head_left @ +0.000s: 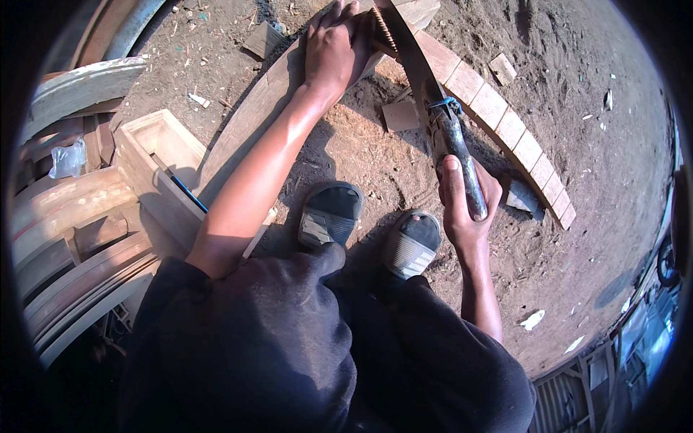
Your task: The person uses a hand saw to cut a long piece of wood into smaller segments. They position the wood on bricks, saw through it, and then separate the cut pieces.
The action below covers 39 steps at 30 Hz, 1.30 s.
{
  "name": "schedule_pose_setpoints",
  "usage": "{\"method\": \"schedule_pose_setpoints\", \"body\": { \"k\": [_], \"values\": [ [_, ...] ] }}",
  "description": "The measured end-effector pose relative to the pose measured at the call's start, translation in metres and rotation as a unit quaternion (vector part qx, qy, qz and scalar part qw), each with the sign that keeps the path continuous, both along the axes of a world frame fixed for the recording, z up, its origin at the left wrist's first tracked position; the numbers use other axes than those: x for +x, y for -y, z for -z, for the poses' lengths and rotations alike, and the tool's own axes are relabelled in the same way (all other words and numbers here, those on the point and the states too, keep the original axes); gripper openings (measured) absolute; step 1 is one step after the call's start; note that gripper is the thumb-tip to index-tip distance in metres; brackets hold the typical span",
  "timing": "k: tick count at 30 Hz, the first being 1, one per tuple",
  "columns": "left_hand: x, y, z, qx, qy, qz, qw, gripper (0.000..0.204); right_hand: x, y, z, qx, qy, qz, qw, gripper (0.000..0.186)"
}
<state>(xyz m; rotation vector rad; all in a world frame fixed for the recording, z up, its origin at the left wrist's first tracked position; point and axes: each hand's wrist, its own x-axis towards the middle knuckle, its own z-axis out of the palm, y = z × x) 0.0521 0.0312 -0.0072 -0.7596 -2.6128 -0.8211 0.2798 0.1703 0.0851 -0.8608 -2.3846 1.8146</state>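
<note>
My right hand point(471, 198) is closed round the dark, worn handle of a handsaw point(419, 65), with blue cord tied where the handle meets the blade. The toothed blade points up and away, crossing wood at the top edge. My left hand point(330, 54) grips a curved wooden board point(254, 114) beside the blade; some of its fingertips are hidden. To the right of the saw, a curved wooden piece point(509, 128) is marked across by several evenly spaced lines. Whether it joins the board under my left hand, I cannot tell.
Small wood offcuts point(401, 115) lie on the dirt ground, one point(502, 69) beyond the curve. My sandalled feet point(411, 242) are between the two curved sides. At left are a wooden box frame point(162, 155) and stacked curved wood parts point(79, 267).
</note>
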Motion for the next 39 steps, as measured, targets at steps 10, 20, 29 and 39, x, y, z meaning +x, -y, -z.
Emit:
{"method": "schedule_pose_setpoints", "body": {
  "k": [10,20,29,39],
  "values": [
    [0.0,-0.005,-0.003,-0.026,0.019,0.002,0.999,0.043,0.033,-0.006,-0.016,0.086,0.036,-0.048,0.995,0.035],
    [0.001,0.003,-0.003,-0.011,0.053,-0.017,0.998,0.038,0.069,-0.009,-0.016,0.123,0.032,-0.057,0.99,0.032],
    [-0.003,0.002,0.008,0.005,0.035,-0.007,0.999,0.037,0.022,-0.003,-0.013,0.019,0.027,-0.019,0.999,0.034],
    [-0.005,0.003,0.0,-0.011,0.05,-0.016,0.999,0.04,0.01,-0.005,-0.003,0.004,0.009,-0.026,1.0,0.035]
  ]
}}
